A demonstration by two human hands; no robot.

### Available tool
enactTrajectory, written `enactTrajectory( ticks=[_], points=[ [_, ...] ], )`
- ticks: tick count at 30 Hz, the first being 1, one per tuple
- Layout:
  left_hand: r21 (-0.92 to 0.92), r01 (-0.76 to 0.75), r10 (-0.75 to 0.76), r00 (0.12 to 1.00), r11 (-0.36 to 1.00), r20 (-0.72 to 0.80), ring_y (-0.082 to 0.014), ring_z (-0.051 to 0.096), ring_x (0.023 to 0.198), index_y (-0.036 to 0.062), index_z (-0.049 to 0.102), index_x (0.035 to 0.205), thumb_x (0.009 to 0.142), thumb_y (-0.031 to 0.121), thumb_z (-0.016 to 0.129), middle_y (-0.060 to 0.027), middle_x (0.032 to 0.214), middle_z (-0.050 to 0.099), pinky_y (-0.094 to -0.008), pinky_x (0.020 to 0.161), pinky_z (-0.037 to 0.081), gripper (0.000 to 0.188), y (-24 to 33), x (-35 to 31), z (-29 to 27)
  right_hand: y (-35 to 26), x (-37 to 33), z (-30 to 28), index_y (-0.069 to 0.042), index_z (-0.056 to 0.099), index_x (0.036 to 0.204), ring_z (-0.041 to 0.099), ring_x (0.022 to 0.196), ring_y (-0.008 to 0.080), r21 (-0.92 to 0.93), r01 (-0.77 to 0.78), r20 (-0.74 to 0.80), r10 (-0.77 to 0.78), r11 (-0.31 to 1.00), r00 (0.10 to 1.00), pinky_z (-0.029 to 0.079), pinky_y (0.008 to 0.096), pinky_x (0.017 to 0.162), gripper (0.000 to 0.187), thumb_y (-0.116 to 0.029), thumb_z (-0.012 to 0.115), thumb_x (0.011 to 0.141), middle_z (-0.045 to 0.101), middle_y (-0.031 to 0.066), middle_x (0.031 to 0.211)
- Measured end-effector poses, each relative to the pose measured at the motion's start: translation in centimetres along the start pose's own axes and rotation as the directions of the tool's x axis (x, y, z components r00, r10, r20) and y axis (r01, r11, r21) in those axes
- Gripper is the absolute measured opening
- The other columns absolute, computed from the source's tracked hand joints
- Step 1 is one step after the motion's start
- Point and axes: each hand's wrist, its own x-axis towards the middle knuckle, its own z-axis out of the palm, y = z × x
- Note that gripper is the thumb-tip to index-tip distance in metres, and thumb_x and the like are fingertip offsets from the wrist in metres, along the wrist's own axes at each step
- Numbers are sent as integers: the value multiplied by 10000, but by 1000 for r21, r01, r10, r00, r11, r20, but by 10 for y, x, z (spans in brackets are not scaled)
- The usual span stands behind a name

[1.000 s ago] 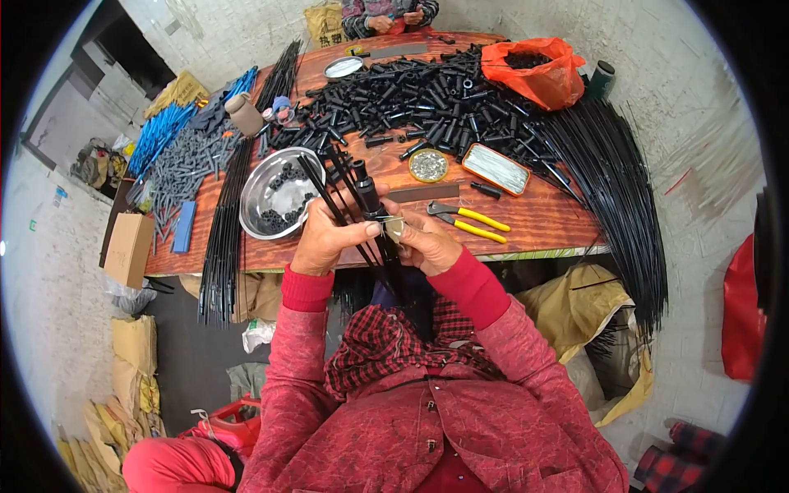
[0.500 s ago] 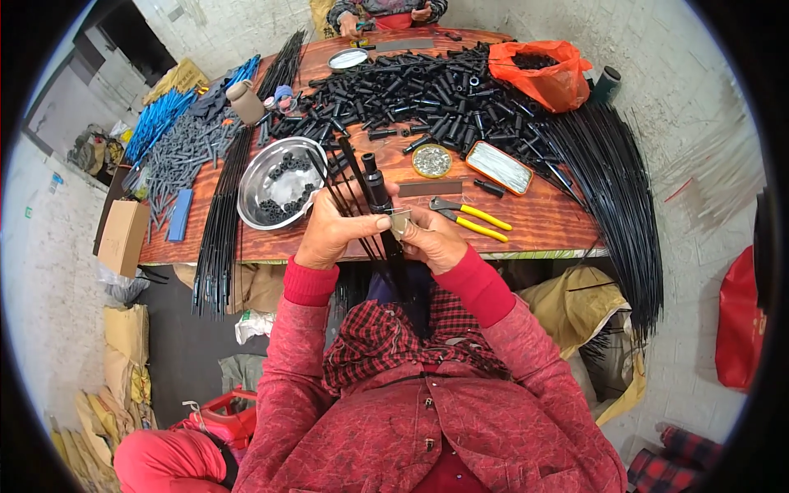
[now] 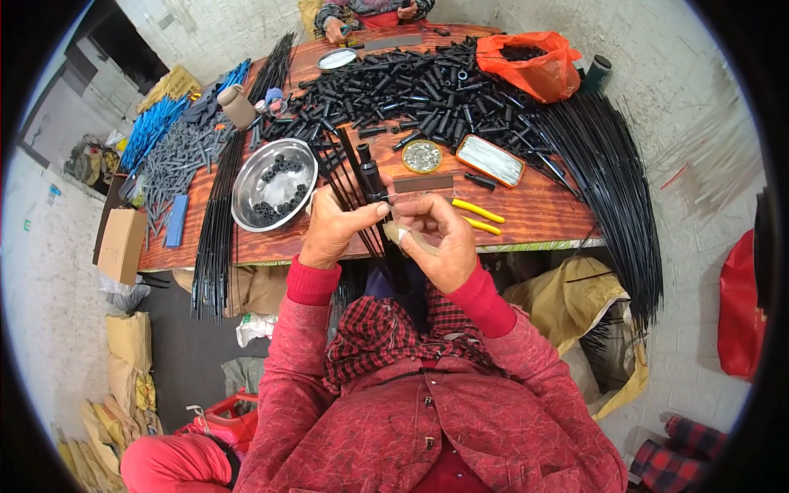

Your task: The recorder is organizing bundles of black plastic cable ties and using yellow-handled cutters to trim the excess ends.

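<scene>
My left hand (image 3: 330, 230) is closed around a black plastic tube (image 3: 369, 174) with a stepped top, held upright above my lap. Several thin black rods (image 3: 345, 182) run through the same grip and fan out at the top. Against the tube's right side, my right hand (image 3: 448, 245) has its thumb and curled fingers drawn together at a thin metal wire (image 3: 389, 195). Its thumb wears a tan wrap (image 3: 417, 241). Pliers with yellow handles (image 3: 479, 211) lie just beyond the right hand, which hides their jaws.
Black tubes (image 3: 427, 86) are heaped across the wooden table (image 3: 526, 222). A metal bowl (image 3: 237, 193) holds small black rings. A round tin (image 3: 422, 156), a tray of pins (image 3: 491, 159), an orange bag (image 3: 534, 70) and rod bundles (image 3: 608, 172) surround the work. Another person's hand (image 3: 334, 29) is opposite.
My right hand has shifted slightly right and upward, its fingers now curled rather than pressed flat at the tube. It now covers the pliers' jaws. My left hand keeps its hold.
</scene>
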Motion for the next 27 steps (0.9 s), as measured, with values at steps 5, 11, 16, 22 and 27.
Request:
enactTrajectory(
  ticks=[5, 11, 16, 22, 27],
  points=[
    [81, -30, 32, 999, 996, -18, -146, 655, 882, -22, 646, 1105, 756, 46, 751, -74, 966, 695, -290, 845, 513, 371, 2, -2, 7, 1, 6, -1, 16, 589, 1035, 601, 793, 66, -27, -48, -81, 46, 998, 996, 511, 225, 728, 174, -40, 653, 883, 634, 37, 936],
    [96, -32, 35, 999, 995, -28, -142, 655, 878, -20, 641, 1106, 754, 38, 752, -70, 962, 695, -285, 836, 515, 374, -1, -3, 9, 0, 0, -1, 21, 589, 1016, 607, 790, 64, 38, -104, -92, 107, 994, 990, 509, 225, 701, 144, -47, 637, 899, 636, 36, 907],
    [114, -40, 42, 999, 993, -16, -140, 656, 883, -21, 640, 1109, 755, 39, 757, -69, 963, 694, -281, 838, 514, 377, -2, -4, 9, 0, -1, -9, 25, 576, 1061, 611, 821, 74, 34, 4, -29, -3, 999, 1000, 508, 222, 721, 178, -52, 625, 909, 625, 50, 954],
    [128, -96, 100, 995, 987, -24, -94, 646, 851, -4, 675, 1091, 806, 53, 741, -33, 964, 701, -259, 783, 529, 298, -1, -2, 20, -13, 10, -18, 18, 624, 1110, 640, 837, 122, -318, 191, -66, -223, 929, 973, 517, 251, 742, 266, -1, 670, 848, 632, 77, 998],
    [220, -100, 113, 993, 970, -46, -90, 646, 826, -15, 676, 1091, 816, 55, 731, -39, 956, 708, -257, 750, 532, 289, 0, -2, 27, -16, 13, -17, 20, 664, 1003, 650, 782, 140, -378, 161, -139, -228, 912, 964, 511, 268, 670, 200, -8, 709, 810, 649, 96, 930]
  ],
)
